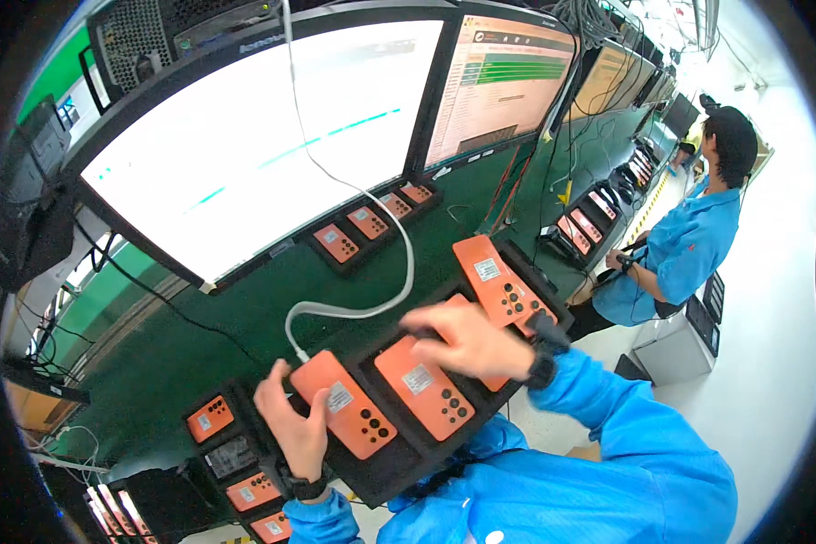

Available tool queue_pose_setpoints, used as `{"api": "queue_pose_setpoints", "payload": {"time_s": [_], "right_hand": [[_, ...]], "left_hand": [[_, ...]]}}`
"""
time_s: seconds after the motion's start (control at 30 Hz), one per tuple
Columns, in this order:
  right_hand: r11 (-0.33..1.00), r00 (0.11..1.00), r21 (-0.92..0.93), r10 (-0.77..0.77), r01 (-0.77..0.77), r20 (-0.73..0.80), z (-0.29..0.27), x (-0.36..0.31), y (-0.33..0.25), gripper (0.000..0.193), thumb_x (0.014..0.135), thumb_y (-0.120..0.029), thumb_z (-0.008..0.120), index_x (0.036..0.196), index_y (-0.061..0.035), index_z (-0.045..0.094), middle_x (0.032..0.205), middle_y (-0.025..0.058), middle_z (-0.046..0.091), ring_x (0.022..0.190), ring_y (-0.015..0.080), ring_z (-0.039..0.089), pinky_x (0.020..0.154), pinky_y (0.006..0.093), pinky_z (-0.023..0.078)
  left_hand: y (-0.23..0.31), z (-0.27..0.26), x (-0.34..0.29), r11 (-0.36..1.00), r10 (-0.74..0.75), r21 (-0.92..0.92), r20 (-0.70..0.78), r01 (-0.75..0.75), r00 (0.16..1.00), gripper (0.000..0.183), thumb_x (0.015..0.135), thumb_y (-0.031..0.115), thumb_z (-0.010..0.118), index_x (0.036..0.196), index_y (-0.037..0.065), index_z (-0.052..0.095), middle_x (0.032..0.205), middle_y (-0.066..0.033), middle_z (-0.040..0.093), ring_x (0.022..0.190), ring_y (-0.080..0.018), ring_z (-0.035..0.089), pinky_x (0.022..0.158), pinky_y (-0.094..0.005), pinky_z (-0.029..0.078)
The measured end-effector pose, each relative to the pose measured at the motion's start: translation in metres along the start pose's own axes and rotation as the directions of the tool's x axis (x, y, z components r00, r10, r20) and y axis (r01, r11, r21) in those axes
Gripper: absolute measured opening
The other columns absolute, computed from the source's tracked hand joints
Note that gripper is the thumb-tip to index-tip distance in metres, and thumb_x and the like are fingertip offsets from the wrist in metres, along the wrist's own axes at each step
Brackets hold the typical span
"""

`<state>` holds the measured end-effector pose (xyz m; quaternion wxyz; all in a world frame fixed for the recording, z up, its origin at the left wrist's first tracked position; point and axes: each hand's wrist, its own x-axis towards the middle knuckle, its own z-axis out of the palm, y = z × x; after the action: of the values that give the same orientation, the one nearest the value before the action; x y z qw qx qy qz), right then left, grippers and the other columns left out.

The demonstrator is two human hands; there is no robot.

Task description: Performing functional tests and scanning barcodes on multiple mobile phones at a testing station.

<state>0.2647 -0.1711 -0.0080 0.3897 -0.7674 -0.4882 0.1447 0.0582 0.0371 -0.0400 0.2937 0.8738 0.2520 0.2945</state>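
A black tray (399,467) in front of me holds several orange phones, backs up with white labels. A white cable (410,263) runs into the top end of the leftmost phone (358,422). My left hand (296,422) is at this phone's left edge, thumb touching it and fingers spread apart beyond the tray's side. Over the upper part of the neighbouring phone (435,399) hovers my right hand (467,340), smeared by motion; its finger closure is unclear. Another orange phone (488,272) lies tilted across the tray's right end, overlapping one beneath.
Two monitors (272,136) (503,86) stand behind the green bench (245,313). Below them sits a small tray of orange phones (367,222). More phones (252,490) lie in a holder at the left. A co-worker in blue (698,231) stands farther right.
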Motion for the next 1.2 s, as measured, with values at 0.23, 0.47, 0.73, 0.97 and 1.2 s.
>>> {"api": "queue_pose_setpoints", "payload": {"time_s": [0.23,0.47,0.73,0.97,1.2], "right_hand": [[0.81,0.903,-0.458,0.189,-0.365,-0.386,-0.079,0.048,0.15,0.053,0.088,-0.055,0.053,0.083,-0.005,0.07,0.08,0.0201,0.067,0.078,0.0413,0.064,0.074,0.051,0.051],[0.876,0.825,0.459,0.366,-0.149,-0.43,-0.091,0.038,0.13,0.053,0.101,-0.041,0.041,0.068,-0.0006,0.056,0.064,0.0206,0.058,0.061,0.0388,0.059,0.056,0.043,0.043],[0.414,0.914,0.91,0.38,-0.033,-0.14,-0.119,0.036,0.127,0.046,0.103,-0.041,0.04,0.084,-0.0023,0.056,0.063,0.0086,0.058,0.051,0.0179,0.056,0.057,0.0332,0.051],[0.915,0.965,0.33,0.173,-0.232,0.199,-0.169,-0.067,0.147,0.055,0.099,-0.05,0.047,0.12,0.0002,0.056,0.086,0.0144,0.069,0.07,0.0174,0.067,0.064,0.0336,0.054],[0.428,0.912,0.89,0.409,-0.154,-0.039,-0.121,-0.17,0.121,0.046,0.099,-0.034,0.055,0.133,-0.0035,0.048,0.112,0.0089,0.062,0.098,0.0106,0.059,0.081,0.0281,0.051]], "left_hand": [[0.11,-0.01,-0.004,0.969,0.234,-0.121,0.15,-0.217,0.961,0.035,0.086,0.017,0.067,0.117,0.002,0.06,0.11,-0.0171,0.064,0.102,-0.0328,0.06,0.088,-0.04,0.046],[0.19,0.145,0.001,0.939,0.035,-0.327,0.402,0.107,0.915,0.07,0.08,0.02,0.076,0.135,-0.007,0.043,0.127,-0.0264,0.055,0.116,-0.0369,0.056,0.098,-0.0419,0.044],[0.275,0.156,-0.028,0.954,-0.299,0.062,0.18,0.292,0.937,0.032,0.097,0.017,0.059,0.12,-0.005,0.057,0.104,-0.0207,0.065,0.09,-0.0351,0.063,0.08,-0.0389,0.049],[0.24,0.139,-0.074,0.419,-0.343,-0.773,0.351,0.477,0.871,0.054,0.1,0.017,0.055,0.147,0.0,0.036,0.097,-0.0061,0.061,0.078,-0.0136,0.053,0.069,-0.0262,0.044],[0.278,0.194,-0.047,0.906,0.171,-0.424,0.339,-0.012,0.925,0.052,0.103,0.03,0.047,0.147,0.005,0.039,0.145,-0.0207,0.041,0.13,-0.0309,0.042,0.093,-0.0392,0.043]]}}
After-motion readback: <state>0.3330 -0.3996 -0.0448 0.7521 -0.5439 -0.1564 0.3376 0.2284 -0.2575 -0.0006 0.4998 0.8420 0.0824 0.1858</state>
